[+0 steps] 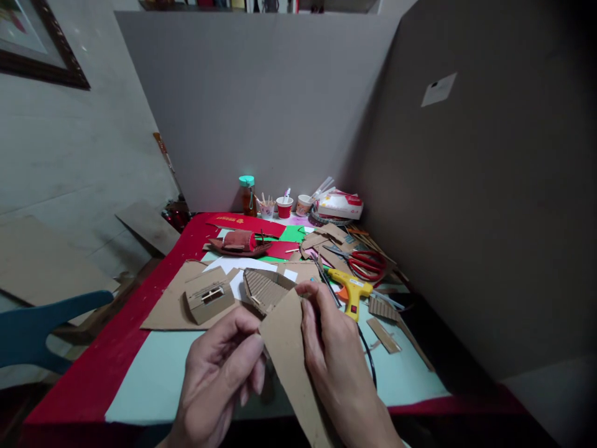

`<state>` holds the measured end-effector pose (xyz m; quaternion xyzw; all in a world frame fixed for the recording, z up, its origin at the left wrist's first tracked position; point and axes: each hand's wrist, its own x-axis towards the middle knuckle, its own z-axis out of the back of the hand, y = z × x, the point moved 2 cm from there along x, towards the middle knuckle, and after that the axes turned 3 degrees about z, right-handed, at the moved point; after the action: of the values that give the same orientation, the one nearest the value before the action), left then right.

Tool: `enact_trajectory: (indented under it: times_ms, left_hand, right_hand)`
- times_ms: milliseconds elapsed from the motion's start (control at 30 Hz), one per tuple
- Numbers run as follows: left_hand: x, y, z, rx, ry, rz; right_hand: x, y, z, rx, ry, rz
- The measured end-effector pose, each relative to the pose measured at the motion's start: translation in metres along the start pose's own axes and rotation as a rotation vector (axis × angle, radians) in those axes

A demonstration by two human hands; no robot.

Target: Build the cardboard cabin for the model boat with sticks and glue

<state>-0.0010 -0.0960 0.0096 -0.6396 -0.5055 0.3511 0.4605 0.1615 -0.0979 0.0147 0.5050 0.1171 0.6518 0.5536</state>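
Note:
A long flat piece of cardboard point(291, 361) is held up over the table's front part. My right hand point(333, 348) grips its right edge, fingers curled over the top. At its left edge my left hand point(224, 367) pinches with thumb and forefinger. Just beyond the piece lies a boat-shaped cardboard hull point(265, 286) with a ribbed inside, partly covered by the cardboard; whether they touch I cannot tell. To its left sits a small cardboard cabin point(209, 295) with a window opening. Further back is a finished-looking brown model boat point(239, 242).
A yellow glue gun point(349, 289) and red-handled scissors point(366, 264) lie at the right among cardboard scraps point(385, 335). Behind stand a bottle point(248, 196), a red cup point(284, 208) and a tissue box point(340, 204). Grey panels point(261, 106) enclose the back and right.

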Motion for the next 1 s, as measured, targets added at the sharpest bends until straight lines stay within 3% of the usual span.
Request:
enact_trajectory:
  times_ms: [233, 400, 567, 700, 900, 1000]
  left_hand:
    - [0.004, 0.004, -0.004, -0.005, -0.032, -0.031]
    - [0.003, 0.002, -0.007, -0.029, -0.042, -0.054]
    - [0.001, 0.002, -0.006, 0.042, -0.002, -0.058]
    - [-0.005, 0.006, -0.01, 0.099, 0.002, -0.095]
    - [-0.018, 0.002, -0.025, 0.494, -0.198, -0.484]
    - [-0.019, -0.005, -0.028, 0.714, -0.198, -0.671]
  right_hand:
    - [-0.002, -0.004, -0.005, -0.017, -0.022, 0.027]
    - [-0.016, 0.013, 0.0, 0.014, -0.083, 0.141]
    - [-0.031, 0.028, 0.012, 0.234, 0.05, 0.18]
    - [-0.034, 0.024, 0.017, 0.28, 0.068, 0.137]
    - [-0.039, 0.016, 0.022, 0.301, 0.045, 0.054]
    - [-0.041, 0.016, 0.026, 0.31, 0.042, 0.008]
